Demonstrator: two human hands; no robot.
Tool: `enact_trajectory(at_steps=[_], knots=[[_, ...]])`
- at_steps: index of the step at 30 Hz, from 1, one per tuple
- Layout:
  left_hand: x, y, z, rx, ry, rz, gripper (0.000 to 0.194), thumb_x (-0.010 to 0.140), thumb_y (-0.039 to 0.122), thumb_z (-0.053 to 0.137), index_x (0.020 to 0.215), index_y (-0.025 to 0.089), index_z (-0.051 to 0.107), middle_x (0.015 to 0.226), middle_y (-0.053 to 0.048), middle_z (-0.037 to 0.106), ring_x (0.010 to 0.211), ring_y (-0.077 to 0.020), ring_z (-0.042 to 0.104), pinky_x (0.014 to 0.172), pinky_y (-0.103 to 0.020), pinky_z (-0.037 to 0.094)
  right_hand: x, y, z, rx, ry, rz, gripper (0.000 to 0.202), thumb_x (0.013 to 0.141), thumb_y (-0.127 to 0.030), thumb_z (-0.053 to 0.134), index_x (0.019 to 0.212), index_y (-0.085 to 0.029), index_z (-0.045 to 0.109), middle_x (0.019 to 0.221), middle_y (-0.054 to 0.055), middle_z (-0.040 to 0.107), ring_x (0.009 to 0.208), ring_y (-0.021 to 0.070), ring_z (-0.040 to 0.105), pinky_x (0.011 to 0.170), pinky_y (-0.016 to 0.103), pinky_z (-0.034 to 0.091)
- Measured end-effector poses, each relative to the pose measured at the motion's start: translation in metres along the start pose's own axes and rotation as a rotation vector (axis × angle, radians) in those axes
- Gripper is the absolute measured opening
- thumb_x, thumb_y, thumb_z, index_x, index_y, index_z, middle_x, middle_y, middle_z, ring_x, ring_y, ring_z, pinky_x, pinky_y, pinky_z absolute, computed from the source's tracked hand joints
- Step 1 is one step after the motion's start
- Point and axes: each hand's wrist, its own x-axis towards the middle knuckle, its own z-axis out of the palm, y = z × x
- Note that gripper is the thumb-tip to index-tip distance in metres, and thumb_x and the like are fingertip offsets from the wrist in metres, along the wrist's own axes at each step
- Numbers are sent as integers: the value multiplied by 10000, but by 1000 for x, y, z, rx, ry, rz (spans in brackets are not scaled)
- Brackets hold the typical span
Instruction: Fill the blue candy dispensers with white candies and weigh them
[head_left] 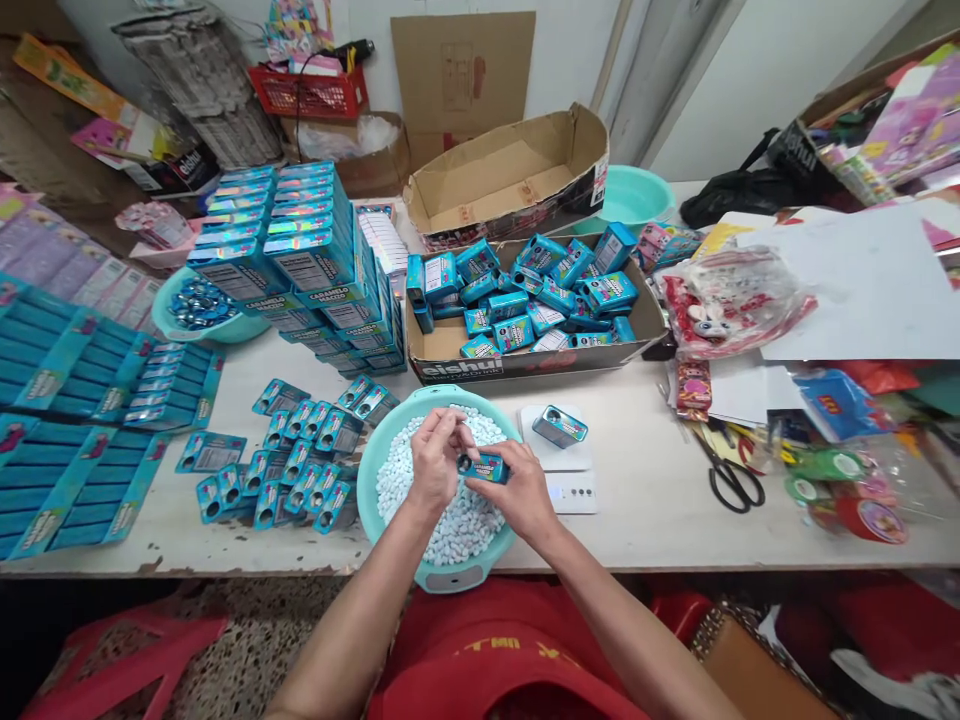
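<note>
My right hand [525, 488] is wrapped round a small blue candy box [489, 468] with a round hole in its end. Close by the box's holed end is my left hand [439, 455], its fingers pinched together; what they hold, if anything, is too small to make out. Both hands are above a turquoise basin [373, 450] full of small pale candies [465, 535]. Another blue box [560, 425] lies on a white digital scale [574, 490] to the right. Left of the basin, several more blue boxes [300, 470] lie grouped on the table.
A cardboard carton [442, 365] of loose blue boxes stands behind the basin, beside tall stacks of blue display packs [322, 260]. A bowl of shiny blue pieces [202, 305] is at the left. Black scissors [735, 485] and bagged items [727, 300] lie at right.
</note>
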Motion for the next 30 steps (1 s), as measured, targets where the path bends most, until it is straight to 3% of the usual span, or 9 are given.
enact_trajectory(at_steps=[2,4,7,13,15,18,23,27,30], knots=[[16,-8,-17,114,77,76,270,821,446,497,789,183,552,570,17,555,509,-124,552,556,-257,446,-4,2,-6,96,17,-11,315,636,-308,792,926,-252,682,900,34,650,909,235,576,819,383,453],[36,-23,-37,442,117,158,297,839,457,449,775,191,566,668,-16,596,657,-161,593,673,-305,474,-9,5,-13,189,32,-23,343,645,-344,788,959,-258,679,944,39,645,933,228,584,837,379,464],[61,-55,-60,943,-5,209,235,811,402,505,783,199,619,891,-64,644,932,-216,576,887,-360,423,-15,10,-19,251,78,8,363,633,-373,796,959,-258,684,958,43,639,929,221,595,844,376,474],[57,-98,-61,1138,-142,93,179,742,387,612,820,228,645,917,-62,638,985,-257,546,913,-372,367,-17,17,-15,301,112,40,379,607,-364,814,945,-245,689,937,40,632,905,211,605,832,361,485],[48,-98,-60,1065,-113,-15,184,684,399,669,755,232,639,856,-49,635,955,-256,555,856,-337,380,-17,18,-14,292,116,59,372,612,-359,811,943,-242,687,930,38,629,899,210,607,825,357,487],[38,-90,-66,718,30,-186,221,562,360,745,603,210,588,666,-12,578,822,-223,561,747,-286,396,-16,20,-15,258,114,79,363,627,-347,801,950,-236,680,921,35,622,887,207,607,802,349,492],[24,-68,-71,437,139,-299,317,652,466,606,590,190,464,543,34,454,510,-116,465,507,-237,376,-14,19,-18,145,71,85,323,648,-347,786,930,-235,675,905,37,619,862,213,608,764,352,500],[10,-35,-56,-6,138,-401,298,642,424,630,679,186,454,543,44,455,413,-77,411,387,-188,278,-12,12,-12,8,39,-8,310,668,-327,776,941,-234,661,889,43,626,868,222,596,766,362,495],[-1,-12,-38,-245,98,-335,255,667,364,655,757,181,502,595,26,528,454,-85,486,405,-178,330,-10,4,-1,-116,-4,-84,321,659,-294,787,944,-229,652,873,46,631,866,234,583,756,366,490]])
